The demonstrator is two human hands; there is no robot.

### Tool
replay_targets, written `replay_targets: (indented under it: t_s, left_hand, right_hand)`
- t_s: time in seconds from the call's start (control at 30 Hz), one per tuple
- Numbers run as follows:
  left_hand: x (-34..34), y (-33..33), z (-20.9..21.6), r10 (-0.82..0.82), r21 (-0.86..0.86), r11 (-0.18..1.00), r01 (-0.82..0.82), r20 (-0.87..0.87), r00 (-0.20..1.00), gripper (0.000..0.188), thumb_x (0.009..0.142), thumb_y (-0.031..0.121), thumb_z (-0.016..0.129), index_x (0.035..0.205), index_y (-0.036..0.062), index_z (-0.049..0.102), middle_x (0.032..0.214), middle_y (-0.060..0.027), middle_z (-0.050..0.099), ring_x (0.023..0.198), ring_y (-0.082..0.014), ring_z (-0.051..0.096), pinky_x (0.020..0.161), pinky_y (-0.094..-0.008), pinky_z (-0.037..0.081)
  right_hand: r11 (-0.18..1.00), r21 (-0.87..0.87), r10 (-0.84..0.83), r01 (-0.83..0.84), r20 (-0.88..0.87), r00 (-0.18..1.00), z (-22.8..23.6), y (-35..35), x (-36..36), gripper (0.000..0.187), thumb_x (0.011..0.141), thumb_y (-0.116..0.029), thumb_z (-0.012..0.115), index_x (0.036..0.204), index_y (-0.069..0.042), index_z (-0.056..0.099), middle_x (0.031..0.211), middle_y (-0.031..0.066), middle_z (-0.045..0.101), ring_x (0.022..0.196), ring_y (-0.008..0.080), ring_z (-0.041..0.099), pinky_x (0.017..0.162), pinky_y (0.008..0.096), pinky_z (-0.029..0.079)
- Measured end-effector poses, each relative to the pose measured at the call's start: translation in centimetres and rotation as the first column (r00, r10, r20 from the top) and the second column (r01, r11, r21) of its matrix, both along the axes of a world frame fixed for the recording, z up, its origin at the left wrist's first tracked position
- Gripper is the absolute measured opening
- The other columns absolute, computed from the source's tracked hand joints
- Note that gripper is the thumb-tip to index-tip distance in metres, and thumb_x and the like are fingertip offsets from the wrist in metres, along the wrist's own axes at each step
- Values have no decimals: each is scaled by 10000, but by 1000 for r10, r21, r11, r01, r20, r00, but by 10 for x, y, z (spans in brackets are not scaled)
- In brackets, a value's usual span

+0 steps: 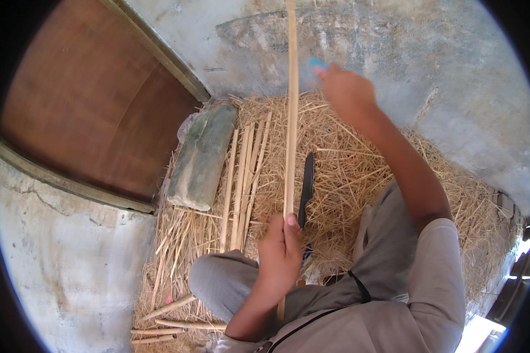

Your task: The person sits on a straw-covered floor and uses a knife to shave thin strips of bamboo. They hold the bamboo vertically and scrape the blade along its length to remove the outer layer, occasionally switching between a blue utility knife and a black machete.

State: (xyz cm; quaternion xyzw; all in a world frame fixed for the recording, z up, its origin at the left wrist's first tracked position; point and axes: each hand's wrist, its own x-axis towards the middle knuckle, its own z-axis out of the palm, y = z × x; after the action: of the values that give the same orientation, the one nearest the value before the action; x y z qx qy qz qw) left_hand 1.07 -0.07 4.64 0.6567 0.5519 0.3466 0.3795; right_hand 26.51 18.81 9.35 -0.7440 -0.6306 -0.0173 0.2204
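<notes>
a long, flat, pale wooden strip (291, 129) is gripped by the left hand (278, 247), seemingly for steadiness; a blurred blue object (316, 63) is clasped by the right hand (348, 93).

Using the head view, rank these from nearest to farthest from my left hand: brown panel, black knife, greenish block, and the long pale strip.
1. Long pale strip: gripped in the left hand.
2. Black knife: just above and to the right of it.
3. Greenish block: farther off, up and to the left.
4. Brown panel: farthest, at the upper left.
</notes>
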Motion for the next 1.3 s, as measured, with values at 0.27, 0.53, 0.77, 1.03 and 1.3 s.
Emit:
replay_targets:
  t_s: [0.27, 0.53, 0.77, 1.03, 1.3]
  left_hand:
    - [-14, 4, 2, 79, -2, 997, -79, 28, 996, 275, 1080, 233, 505, 931, 12, 575, 691, 30, 523, 616, -34, 445, 537, -228, 358]
    - [-14, 14, 4, 39, -182, 983, -4, 187, 982, 239, 1063, 224, 533, 1003, -1, 586, 728, 15, 537, 640, -41, 474, 568, -208, 387]
    - [-11, 9, 9, -164, -222, 956, 192, 139, 977, 325, 1045, 293, 593, 1176, -3, 556, 880, -36, 622, 795, -99, 596, 709, -259, 486]
    - [-13, 8, -6, -292, -277, 908, 313, 114, 949, 274, 1075, 282, 535, 1115, 13, 565, 881, -44, 634, 827, -127, 626, 741, -271, 502]
    - [-9, 10, -19, -3, -5, 1000, 3, 100, 995, 283, 1098, 246, 476, 913, 40, 536, 727, 22, 497, 636, -37, 421, 543, -227, 347]
  right_hand:
    - [923, 258, 365, -286, -350, 863, -25, -18, 16, 659, 1056, -606, 349, 883, -32, 622, 641, 47, 517, 584, 168, 513, 535, 347, 430]
    - [849, 281, 375, -448, -917, 136, -42, -62, -74, 400, 997, -432, 644, 929, -41, 695, 624, -54, 483, 562, 46, 451, 506, 262, 368]
    - [895, 370, 434, -248, -849, 302, -15, -43, -47, 341, 1002, -382, 638, 1012, -51, 719, 603, -72, 462, 523, 41, 413, 485, 244, 329]
    - [844, 499, 531, -197, -828, 178, 16, -47, -12, 375, 1031, -410, 581, 1001, -59, 708, 588, -87, 411, 491, 41, 343, 471, 232, 297]
    - [688, 473, 716, -550, -325, 617, -8, -58, -34, 393, 1070, -429, 464, 941, -69, 552, 538, 37, 486, 440, 205, 491, 458, 359, 409]
